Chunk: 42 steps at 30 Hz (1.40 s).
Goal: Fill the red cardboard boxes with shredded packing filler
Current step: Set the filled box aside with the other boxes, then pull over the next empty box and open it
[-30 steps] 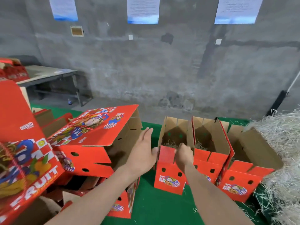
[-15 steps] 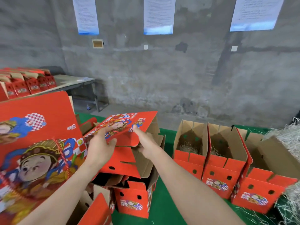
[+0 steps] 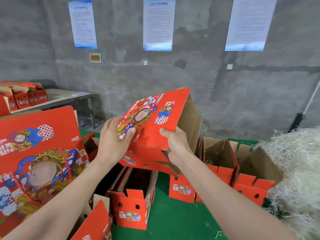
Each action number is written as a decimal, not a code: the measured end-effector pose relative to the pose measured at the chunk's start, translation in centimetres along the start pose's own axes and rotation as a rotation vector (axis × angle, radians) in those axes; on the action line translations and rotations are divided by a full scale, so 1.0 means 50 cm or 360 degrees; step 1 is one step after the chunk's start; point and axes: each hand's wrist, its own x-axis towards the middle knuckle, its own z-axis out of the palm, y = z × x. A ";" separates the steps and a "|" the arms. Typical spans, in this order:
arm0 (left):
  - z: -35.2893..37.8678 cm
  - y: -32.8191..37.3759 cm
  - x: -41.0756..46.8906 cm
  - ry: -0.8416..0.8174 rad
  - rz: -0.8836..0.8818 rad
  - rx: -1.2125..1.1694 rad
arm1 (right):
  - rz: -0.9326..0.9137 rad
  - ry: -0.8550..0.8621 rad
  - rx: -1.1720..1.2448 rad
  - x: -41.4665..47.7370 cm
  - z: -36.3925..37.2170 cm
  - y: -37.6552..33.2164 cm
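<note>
I hold a red cardboard box [image 3: 155,118] with a cartoon print in the air at the centre, tilted with its lid flap facing me. My left hand [image 3: 113,141] grips its left edge, thumb on the printed flap. My right hand [image 3: 174,144] grips the lower right corner. Below it an open red box [image 3: 133,207] stands on the green table. To the right, open red boxes [image 3: 251,181] stand in a row with a little filler inside one. A heap of pale shredded filler [image 3: 297,170] lies at the far right.
A large red printed box lid [image 3: 38,153] leans up at the left, with more red boxes around it. A grey table [image 3: 69,97] at the back left carries stacked red boxes [image 3: 22,97]. Behind is a concrete wall with posted sheets.
Both hands left the row of open boxes, took hold of the printed box at the left, and have lifted it up and rightward off the pile.
</note>
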 end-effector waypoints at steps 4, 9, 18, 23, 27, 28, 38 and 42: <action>-0.006 0.126 -0.018 -0.0151 0.0273 -0.0057 | -0.0325 -0.0032 -0.0433 -0.135 -0.165 -0.087; 0.029 0.273 -0.053 -0.0403 0.0601 -0.0078 | -0.0491 -0.0268 -0.1357 -0.299 -0.365 -0.178; 0.198 0.316 -0.287 -0.0986 0.0736 0.0151 | -0.0115 -0.0617 -0.2545 -0.418 -0.624 -0.083; 0.236 0.251 -0.448 -0.1272 0.0600 0.0247 | 0.0194 -0.0925 -0.2678 -0.509 -0.708 0.031; 0.255 0.224 -0.538 -0.1438 0.0468 0.0442 | 0.0451 -0.1097 -0.2407 -0.573 -0.732 0.079; 0.265 0.225 -0.551 -0.1470 0.0497 0.0525 | 0.0549 -0.1112 -0.2306 -0.577 -0.734 0.074; 0.338 0.263 -0.522 -0.1774 0.0486 0.0543 | 0.0423 -0.0762 -0.2209 -0.596 -0.721 0.081; 0.294 0.258 -0.519 -0.1863 0.0612 0.0513 | 0.0468 -0.0920 -0.2057 -0.635 -0.726 0.077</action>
